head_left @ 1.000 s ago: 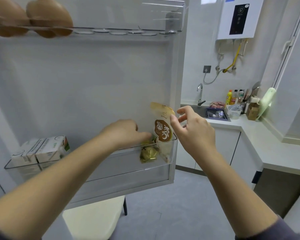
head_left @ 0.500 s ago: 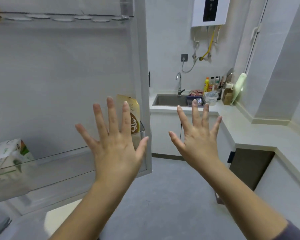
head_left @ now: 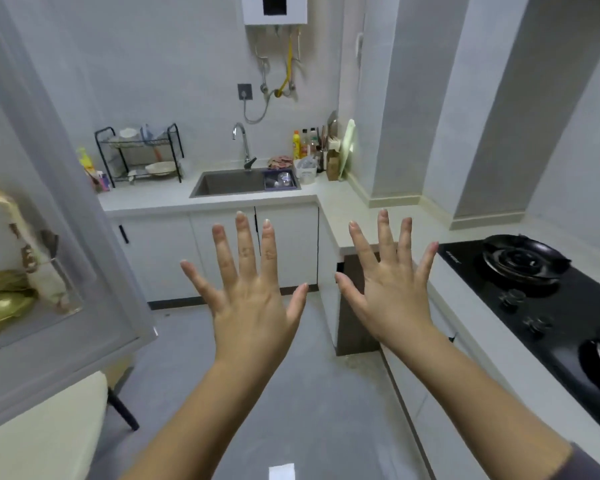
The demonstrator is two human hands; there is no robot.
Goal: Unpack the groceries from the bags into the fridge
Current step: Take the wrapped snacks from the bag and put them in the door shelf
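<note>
The fridge door shelf holds a tall pouch with a gold packet beside it.

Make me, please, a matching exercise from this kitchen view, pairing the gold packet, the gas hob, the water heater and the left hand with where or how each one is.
Column A
1. gold packet
2. gas hob
3. water heater
4. left hand

Column B
a. on the wall above the tap
b. fingers spread, holding nothing
c. in the fridge door shelf
d. set into the counter at the right

Pairs: 1-c, 2-d, 3-a, 4-b
</note>
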